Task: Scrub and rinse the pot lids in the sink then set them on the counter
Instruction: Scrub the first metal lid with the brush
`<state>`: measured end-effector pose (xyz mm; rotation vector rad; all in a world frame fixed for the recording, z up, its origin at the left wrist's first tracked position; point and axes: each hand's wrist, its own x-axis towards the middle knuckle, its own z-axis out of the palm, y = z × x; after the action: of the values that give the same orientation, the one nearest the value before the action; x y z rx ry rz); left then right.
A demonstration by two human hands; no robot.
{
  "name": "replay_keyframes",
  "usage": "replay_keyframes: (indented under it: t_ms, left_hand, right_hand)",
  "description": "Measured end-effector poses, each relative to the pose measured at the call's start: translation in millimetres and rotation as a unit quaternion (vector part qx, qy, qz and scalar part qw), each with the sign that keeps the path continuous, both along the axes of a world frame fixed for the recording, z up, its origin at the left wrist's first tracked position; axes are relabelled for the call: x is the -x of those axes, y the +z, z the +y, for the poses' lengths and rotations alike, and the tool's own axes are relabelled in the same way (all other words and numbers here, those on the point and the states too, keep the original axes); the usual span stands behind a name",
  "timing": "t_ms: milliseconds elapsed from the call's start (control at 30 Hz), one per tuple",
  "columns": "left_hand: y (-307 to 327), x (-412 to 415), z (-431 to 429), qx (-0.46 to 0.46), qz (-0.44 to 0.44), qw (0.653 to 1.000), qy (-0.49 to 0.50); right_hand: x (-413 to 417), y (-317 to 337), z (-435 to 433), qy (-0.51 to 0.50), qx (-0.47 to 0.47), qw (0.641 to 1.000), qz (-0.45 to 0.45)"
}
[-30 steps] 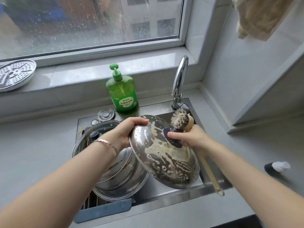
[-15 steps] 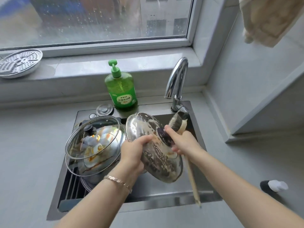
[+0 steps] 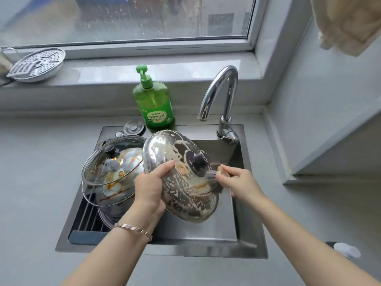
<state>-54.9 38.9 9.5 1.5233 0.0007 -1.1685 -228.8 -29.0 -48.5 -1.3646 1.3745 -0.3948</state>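
Observation:
A soapy steel pot lid [image 3: 185, 195] with a dark knob is held tilted over the sink [image 3: 253, 234]. My left hand [image 3: 149, 188] grips its left rim, thumb on top. My right hand [image 3: 239, 182] holds a scrubbing brush [image 3: 214, 175] against the lid's right side near the knob; the brush is blurred and its handle is hidden behind the hand. To the left, a glass lid [image 3: 99, 162] with a black knob rests tilted on dirty steel pots in the sink.
A green dish soap bottle [image 3: 153, 102] stands behind the sink beside the chrome faucet [image 3: 222, 89]. A steamer plate [image 3: 36, 65] lies on the window sill. A small black and white object [image 3: 346, 249] lies on the grey counter [image 3: 37, 162] at right. A cloth [image 3: 350, 23] hangs top right.
The brush has swept from the lid's upper edge down to its right side by the knob. My left hand moved from the lid's top rim to its lower left rim.

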Motion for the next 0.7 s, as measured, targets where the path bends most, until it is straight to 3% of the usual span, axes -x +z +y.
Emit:
replay_keyframes:
  t_ms: [133, 300, 467, 600, 700]
  left_hand:
    - [3, -10, -4, -0.003, -0.001, 1.0, 0.007]
    - [5, -20, 2, -0.005, 0.015, 1.0, -0.01]
    - [6, -40, -4, 0.006, 0.044, 0.999, 0.018]
    - [9, -45, -11, 0.021, 0.04, 0.998, 0.036]
    - [11, -49, -21, 0.031, 0.042, 0.996, 0.076]
  right_hand:
    - [-20, 9, 13, 0.025, 0.015, 0.995, -0.098]
    - [-26, 3, -4, -0.037, 0.002, 0.999, -0.011]
    - [-47, 22, 24, 0.026, 0.067, 0.996, -0.046]
    - [-34, 13, 9, -0.055, 0.034, 0.998, -0.007]
    - [-47, 18, 32, -0.043, 0.073, 0.996, -0.033]
